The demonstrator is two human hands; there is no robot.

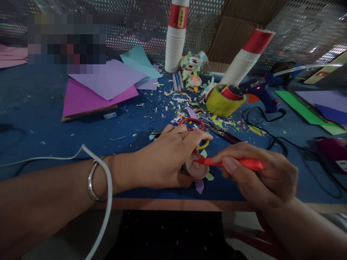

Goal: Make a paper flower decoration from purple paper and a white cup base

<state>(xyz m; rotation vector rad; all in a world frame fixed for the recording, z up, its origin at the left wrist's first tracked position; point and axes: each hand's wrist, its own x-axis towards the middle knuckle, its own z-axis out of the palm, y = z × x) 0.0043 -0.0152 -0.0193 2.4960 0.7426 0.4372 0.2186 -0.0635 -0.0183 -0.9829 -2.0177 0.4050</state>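
My left hand is wrapped round a small paper cup near the table's front edge. The cup's round base faces up and carries a curved red line. Green and purple paper pieces stick out from its side. My right hand grips an orange-red marker, its tip touching the base. Just beyond my left hand lies a pair of scissors with a red handle loop; part of a yellow loop also shows. My fingers hide some of the cup.
Paper scraps litter the blue table. Behind stand paper cup stacks and a yellow tape roll. A blue glue gun with a lit red light trails a black cord. Purple paper sheets lie left, and a white cable crosses my left forearm.
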